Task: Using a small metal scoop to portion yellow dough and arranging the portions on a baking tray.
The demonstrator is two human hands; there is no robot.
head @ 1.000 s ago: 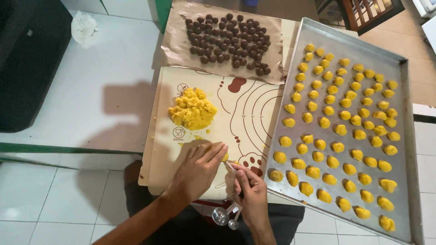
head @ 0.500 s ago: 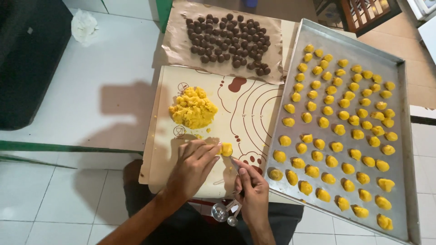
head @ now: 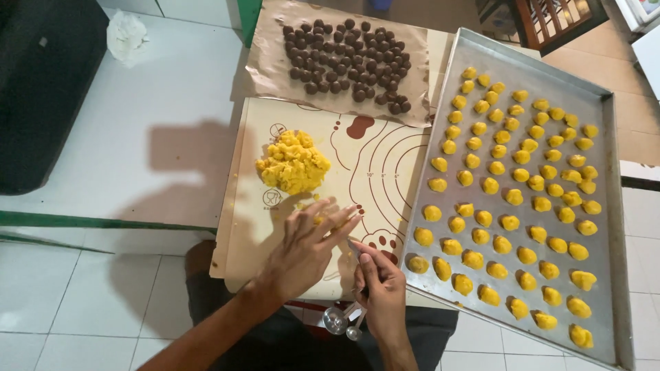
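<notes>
My left hand (head: 306, 247) lies flat, fingers spread, on the beige baking mat (head: 385, 165), pressing over a bit of yellow dough that peeks out under the fingers. My right hand (head: 378, 288) is closed around a set of metal measuring spoons (head: 342, 319), its spoon tip close to my left fingertips. A heap of yellow dough (head: 293, 163) sits on the mat just beyond my left hand. To the right, a metal baking tray (head: 605, 227) holds several rows of small yellow dough pieces (head: 512, 197).
A brown paper sheet (head: 268, 62) at the far side carries several dark brown balls (head: 347, 55). A black object (head: 41, 89) and a crumpled white bag (head: 128, 34) stand at the left on the white tiled surface (head: 137, 103).
My left hand held a yellow dough piece at its fingertips half a second ago; now it is flattened over the dough on the mat. My right hand stays put.
</notes>
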